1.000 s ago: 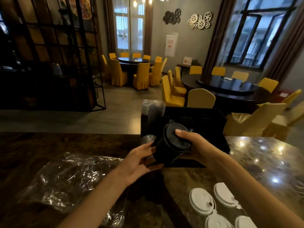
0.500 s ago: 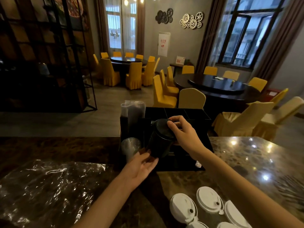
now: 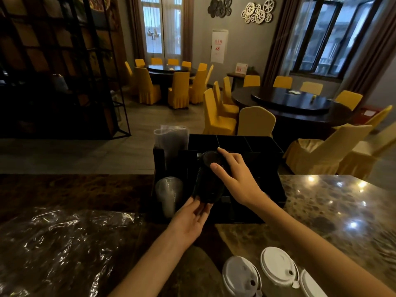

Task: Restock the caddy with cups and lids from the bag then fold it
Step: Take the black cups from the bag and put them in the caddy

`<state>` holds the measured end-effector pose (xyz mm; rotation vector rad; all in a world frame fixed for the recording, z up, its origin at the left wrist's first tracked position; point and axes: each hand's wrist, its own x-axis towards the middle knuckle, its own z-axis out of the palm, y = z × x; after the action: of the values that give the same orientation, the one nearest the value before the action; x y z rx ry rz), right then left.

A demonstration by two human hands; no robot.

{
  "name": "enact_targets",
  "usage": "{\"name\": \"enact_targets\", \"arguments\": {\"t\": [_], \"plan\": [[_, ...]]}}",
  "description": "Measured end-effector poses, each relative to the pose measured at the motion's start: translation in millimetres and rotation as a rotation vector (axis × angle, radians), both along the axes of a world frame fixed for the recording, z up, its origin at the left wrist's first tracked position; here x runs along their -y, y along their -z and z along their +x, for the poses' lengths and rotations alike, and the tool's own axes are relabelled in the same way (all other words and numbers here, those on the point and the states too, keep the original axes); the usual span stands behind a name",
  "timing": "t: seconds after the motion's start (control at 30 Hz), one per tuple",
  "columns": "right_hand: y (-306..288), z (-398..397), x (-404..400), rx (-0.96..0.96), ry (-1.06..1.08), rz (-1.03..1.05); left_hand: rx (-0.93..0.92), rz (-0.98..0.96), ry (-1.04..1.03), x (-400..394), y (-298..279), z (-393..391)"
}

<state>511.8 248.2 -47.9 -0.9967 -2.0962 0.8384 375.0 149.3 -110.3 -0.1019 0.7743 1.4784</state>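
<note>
Stretching away behind the counter [image 3: 321, 211] is a dim dining room: round dark tables [image 3: 289, 101] ringed by chairs in yellow covers [image 3: 255, 122], tall windows [image 3: 321, 39], and gear-shaped ornaments [image 3: 258, 11] on the grey wall. A black metal shelf frame [image 3: 64, 71] fills the left side. The counter itself is polished brown marble, mottled and catching small points of light.

On its near left lies a crumpled clear plastic bag [image 3: 60, 243], flat and shiny. At the far edge stands a black caddy [image 3: 246, 144] split into square compartments; a sleeve of clear cups [image 3: 171, 142] stands upright in its left rear slot and another clear stack [image 3: 169, 194] leans out at the front left.

Both hands hold a stack of black lids [image 3: 209, 181], tilted over the caddy's front. The right hand [image 3: 235, 179] curls over the upper end, thumb and fingers wrapped round it; the left hand [image 3: 190, 219] cups the lower end, palm up, fingers loosely spread.

White round lids [image 3: 276, 266] with small sip holes lie loose on the near right of the counter.
</note>
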Motion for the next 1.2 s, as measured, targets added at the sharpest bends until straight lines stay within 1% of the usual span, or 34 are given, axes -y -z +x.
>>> {"name": "enact_targets", "arguments": {"t": [0.2,0.3,0.43,0.6,0.8,0.9,1.1,1.2], "plan": [[8,-1,-8,0.009,-0.022,0.044,-0.079,-0.065,-0.095,-5,7,9],[12,-4,-12,0.003,-0.024,0.067,-0.067,-0.132,-0.155,-7,8,10],[22,-7,-15,0.004,-0.062,0.124,-0.089,-0.124,-0.163,-4,7,17],[31,-8,-20,-0.018,-0.060,0.146,0.007,-0.093,-0.202,0,8,15],[39,-11,-26,-0.011,-0.105,0.170,0.183,-0.084,-0.215,-1,18,18],[45,-13,-27,0.058,-0.126,0.190,0.238,-0.057,-0.204,0,28,18],[57,-11,-25,0.192,-0.144,0.247,0.277,-0.026,-0.189,4,49,17],[65,-11,-24,0.267,-0.137,0.323,0.279,-0.017,-0.184,6,58,18]]}}
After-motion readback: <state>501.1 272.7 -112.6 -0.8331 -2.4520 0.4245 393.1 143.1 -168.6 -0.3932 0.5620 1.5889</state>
